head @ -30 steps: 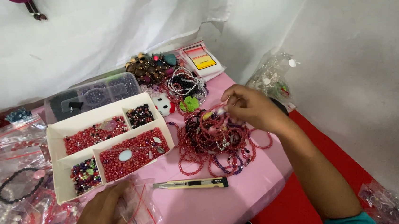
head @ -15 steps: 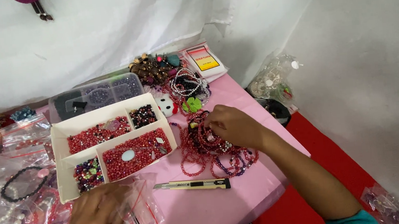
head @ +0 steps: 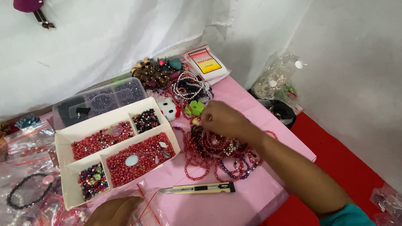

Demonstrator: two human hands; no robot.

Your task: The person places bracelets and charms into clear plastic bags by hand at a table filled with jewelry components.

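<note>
Right hand (head: 223,121) is pinching into the red bead strands (head: 213,152); left hand (head: 107,225) is lying flat, pressing clear bags (head: 147,215). Compartmented bead tray (head: 64,138) and utility knife (head: 197,189) are crowding the pink surface (head: 270,141).

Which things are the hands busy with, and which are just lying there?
In use:
right hand on the heap of red bead bracelets
left hand on a small clear bag

Lying about:
white tray of red beads
cutter knife
grey bead box
black bracelet
pink table
</note>
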